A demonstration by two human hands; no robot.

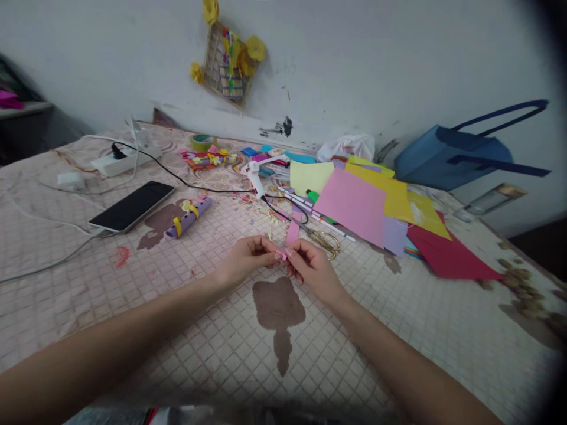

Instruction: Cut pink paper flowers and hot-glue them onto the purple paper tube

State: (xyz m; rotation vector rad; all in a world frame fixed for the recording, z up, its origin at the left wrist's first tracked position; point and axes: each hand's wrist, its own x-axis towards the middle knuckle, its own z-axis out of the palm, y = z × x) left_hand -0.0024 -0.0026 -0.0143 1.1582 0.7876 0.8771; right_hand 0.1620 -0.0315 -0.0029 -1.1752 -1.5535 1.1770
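Between my two hands, just above the patterned tablecloth, is a small piece of pink paper (282, 254). My left hand (253, 255) pinches it from one side, thumb against fingers. From the other side my right hand (312, 269) grips it, its fingertips almost meeting those of the left. Just beyond the hands a pink paper strip (293, 229) lies on the cloth. Gold-handled scissors (326, 241) rest beside my right hand, partly over that strip. A white glue gun (256, 180) with a black cord lies farther back, among small paper scraps.
Coloured sheets (352, 203) are piled at right, near a blue bag (452, 156) and a clear glass (494, 199). To the left lie a phone (133, 206), a decorated purple roll (189, 218) and a power strip (124, 162). Cords cross the table. Green tape (203, 141) sits behind.
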